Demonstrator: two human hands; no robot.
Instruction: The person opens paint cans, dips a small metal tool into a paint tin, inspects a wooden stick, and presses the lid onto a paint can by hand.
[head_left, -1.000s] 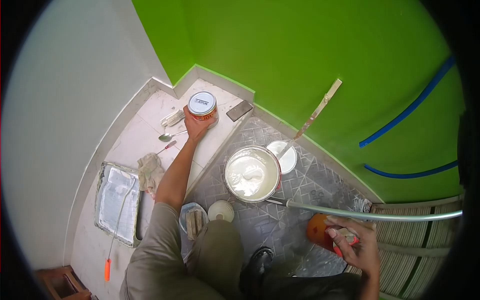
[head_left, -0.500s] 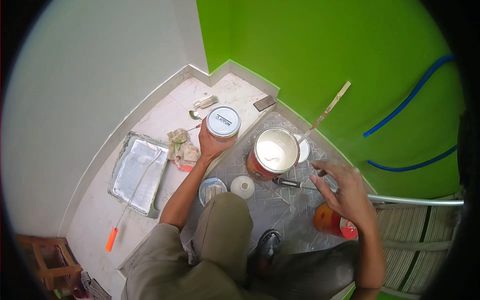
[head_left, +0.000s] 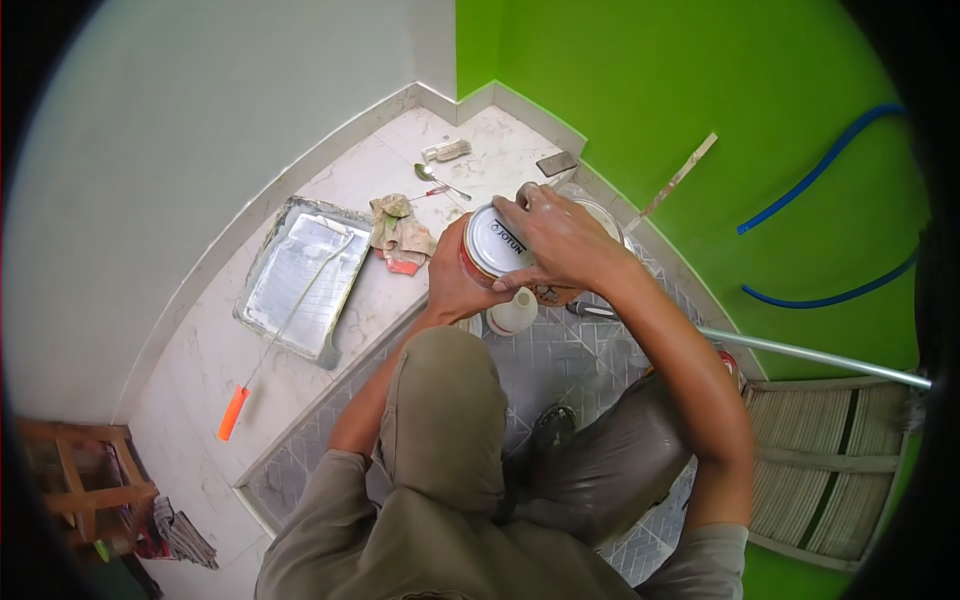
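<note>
A small paint can (head_left: 494,247) with a white "JOTUN" lid is tilted slightly in front of me. My left hand (head_left: 452,275) wraps round its left side. Across the lid's right edge lies my right hand (head_left: 568,236), fingers at the far rim and thumb at the near side. Behind that hand a larger open paint can (head_left: 556,295) is mostly hidden. A white round bottle (head_left: 513,314) stands on the tiles just below the held can.
On the pale ledge are a paint tray (head_left: 300,285), an orange-handled roller frame (head_left: 234,412), a crumpled rag (head_left: 402,232), and a spoon (head_left: 425,172). A paint-marked stick (head_left: 682,175) leans by the green wall. At right are a metal pole (head_left: 810,355) and a slatted panel (head_left: 810,480).
My right hand has come in from the right onto the can's lid. The small can has moved right and slightly down in view, in my left hand. The view has shifted.
</note>
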